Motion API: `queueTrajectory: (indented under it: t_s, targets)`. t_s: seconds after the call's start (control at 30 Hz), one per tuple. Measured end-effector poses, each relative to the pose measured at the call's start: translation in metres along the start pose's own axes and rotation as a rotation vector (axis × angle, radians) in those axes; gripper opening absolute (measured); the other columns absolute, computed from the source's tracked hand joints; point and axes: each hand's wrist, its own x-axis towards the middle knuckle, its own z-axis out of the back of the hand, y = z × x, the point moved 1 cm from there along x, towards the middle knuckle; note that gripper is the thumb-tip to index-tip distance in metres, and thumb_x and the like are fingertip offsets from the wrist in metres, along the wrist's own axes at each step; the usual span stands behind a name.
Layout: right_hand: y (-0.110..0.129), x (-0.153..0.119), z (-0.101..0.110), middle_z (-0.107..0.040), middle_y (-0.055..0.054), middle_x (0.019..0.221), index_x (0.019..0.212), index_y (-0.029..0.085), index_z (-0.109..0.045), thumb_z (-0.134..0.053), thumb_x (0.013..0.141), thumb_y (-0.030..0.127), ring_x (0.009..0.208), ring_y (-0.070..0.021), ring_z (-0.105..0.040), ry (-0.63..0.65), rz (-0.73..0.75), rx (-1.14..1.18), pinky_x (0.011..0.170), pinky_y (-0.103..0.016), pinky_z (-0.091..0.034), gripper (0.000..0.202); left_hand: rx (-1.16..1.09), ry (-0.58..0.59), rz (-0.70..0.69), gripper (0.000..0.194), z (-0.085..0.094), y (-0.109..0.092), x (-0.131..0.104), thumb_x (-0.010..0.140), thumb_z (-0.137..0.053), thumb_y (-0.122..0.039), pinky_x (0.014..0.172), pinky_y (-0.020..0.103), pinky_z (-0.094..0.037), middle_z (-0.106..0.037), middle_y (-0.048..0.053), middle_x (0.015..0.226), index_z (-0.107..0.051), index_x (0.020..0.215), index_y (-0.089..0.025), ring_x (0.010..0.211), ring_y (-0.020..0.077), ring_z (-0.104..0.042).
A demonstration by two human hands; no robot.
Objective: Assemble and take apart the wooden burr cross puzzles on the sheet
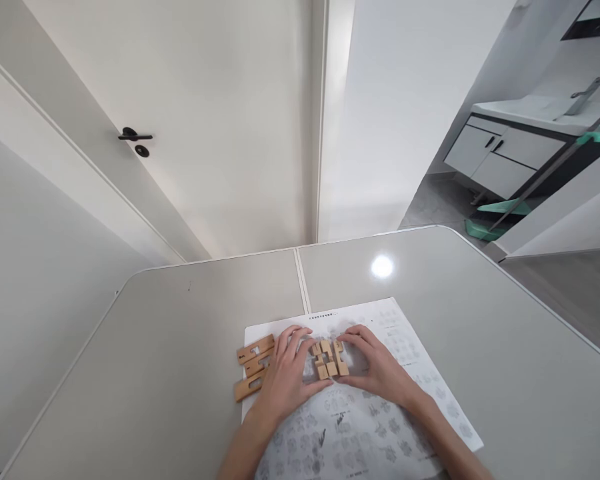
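Small notched wooden puzzle pieces stand side by side on a printed paper sheet in front of me. My left hand curls round their left side, index finger at the far end and thumb at the near end of the leftmost piece. From the right, my right hand pinches the rightmost piece by its two ends, with a narrow gap between it and the others. Several longer notched wooden pieces lie beside my left hand, partly hidden by it.
The sheet lies on a grey table with a seam across it and a light reflection near the far edge. Beyond are a white door with a black handle and, at right, a washbasin cabinet.
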Motion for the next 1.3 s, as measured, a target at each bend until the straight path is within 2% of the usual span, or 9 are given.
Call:
queueTrajectory:
  t_s: [0.2, 0.3, 0.4, 0.53, 0.7, 0.83, 0.97, 1.13, 1.3]
  targets:
    - [0.005, 0.002, 0.011, -0.064, -0.009, 0.112, 0.129, 0.028, -0.058, -0.072, 0.090, 0.055, 0.097, -0.0260, -0.064, -0.097, -0.035, 0.392, 0.089, -0.040, -0.055, 0.049, -0.205, -0.035, 0.093, 0.061, 0.009, -0.005, -0.006, 0.084, -0.081, -0.044, 0.104, 0.048, -0.052, -0.061, 0.009, 0.136, -0.051, 0.135, -0.030, 0.126, 0.0314, -0.058]
    - [0.002, 0.002, 0.008, -0.068, -0.007, 0.092, 0.124, 0.025, -0.062, -0.066, 0.087, 0.071, 0.082, -0.0254, -0.065, -0.036, -0.077, 0.742, 0.079, -0.040, -0.056, 0.059, -0.335, -0.009, 0.187, 0.065, 0.008, -0.013, -0.009, 0.082, -0.083, -0.044, 0.097, 0.044, -0.055, -0.063, 0.008, 0.130, -0.050, 0.136, -0.031, 0.114, 0.0288, -0.065]
    - [-0.002, 0.000, 0.001, -0.068, -0.007, 0.084, 0.113, 0.023, -0.069, -0.068, 0.085, 0.072, 0.071, -0.0232, -0.063, -0.013, -0.172, 0.937, 0.067, -0.038, -0.054, 0.056, -0.443, 0.009, 0.238, 0.066, 0.001, -0.023, -0.010, 0.080, -0.084, -0.043, 0.092, 0.042, -0.057, -0.066, 0.006, 0.122, -0.051, 0.136, -0.031, 0.103, 0.0268, -0.068]
    - [-0.001, -0.002, -0.002, -0.069, -0.007, 0.081, 0.112, 0.021, -0.073, -0.072, 0.089, 0.059, 0.068, -0.0202, -0.062, -0.011, -0.284, 0.942, 0.064, -0.034, -0.053, 0.044, -0.537, -0.016, 0.258, 0.068, -0.009, -0.029, -0.011, 0.078, -0.086, -0.040, 0.093, 0.041, -0.056, -0.065, 0.007, 0.129, -0.052, 0.136, -0.031, 0.103, 0.0256, -0.068]
    - [0.012, 0.001, 0.002, -0.074, -0.007, 0.091, 0.123, 0.024, -0.071, -0.068, 0.096, 0.050, 0.082, -0.0209, -0.069, 0.032, -0.237, 0.949, 0.080, -0.037, -0.057, 0.038, -0.576, -0.061, 0.303, 0.065, -0.014, -0.026, -0.010, 0.078, -0.085, -0.040, 0.090, 0.040, -0.057, -0.067, 0.007, 0.126, -0.053, 0.134, -0.031, 0.101, 0.0241, -0.067]
    - [0.015, 0.002, 0.000, -0.077, -0.008, 0.105, 0.115, 0.025, -0.072, -0.072, 0.094, 0.050, 0.088, -0.0221, -0.072, 0.048, -0.245, 0.846, 0.087, -0.039, -0.058, 0.033, -0.636, -0.086, 0.352, 0.064, -0.017, -0.023, -0.010, 0.077, -0.086, -0.040, 0.086, 0.038, -0.060, -0.067, 0.007, 0.126, -0.055, 0.132, -0.030, 0.104, 0.0250, -0.068]
    - [0.015, 0.003, -0.009, -0.079, -0.008, 0.106, 0.109, 0.025, -0.076, -0.080, 0.088, 0.048, 0.099, -0.0255, -0.074, 0.017, -0.253, 0.819, 0.090, -0.039, -0.059, 0.032, -0.689, -0.103, 0.357, 0.063, -0.019, -0.022, -0.011, 0.078, -0.085, -0.036, 0.091, 0.041, -0.060, -0.067, 0.008, 0.129, -0.056, 0.133, -0.029, 0.108, 0.0258, -0.069]
    - [0.018, 0.004, -0.017, -0.075, -0.006, 0.101, 0.107, 0.026, -0.076, -0.078, 0.089, 0.048, 0.095, -0.0241, -0.073, 0.011, -0.169, 0.816, 0.082, -0.037, -0.061, 0.028, -0.764, -0.078, 0.333, 0.058, -0.020, -0.022, -0.012, 0.082, -0.081, -0.033, 0.092, 0.038, -0.061, -0.069, 0.007, 0.126, -0.055, 0.133, -0.029, 0.109, 0.0243, -0.070]
    - [0.014, 0.002, -0.020, -0.069, -0.004, 0.088, 0.104, 0.024, -0.073, -0.075, 0.091, 0.049, 0.082, -0.0204, -0.067, 0.016, -0.174, 0.750, 0.073, -0.033, -0.059, 0.028, -0.681, -0.098, 0.316, 0.057, -0.021, -0.023, -0.012, 0.080, -0.082, -0.032, 0.089, 0.038, -0.062, -0.072, 0.006, 0.117, -0.058, 0.132, -0.029, 0.101, 0.0232, -0.072]
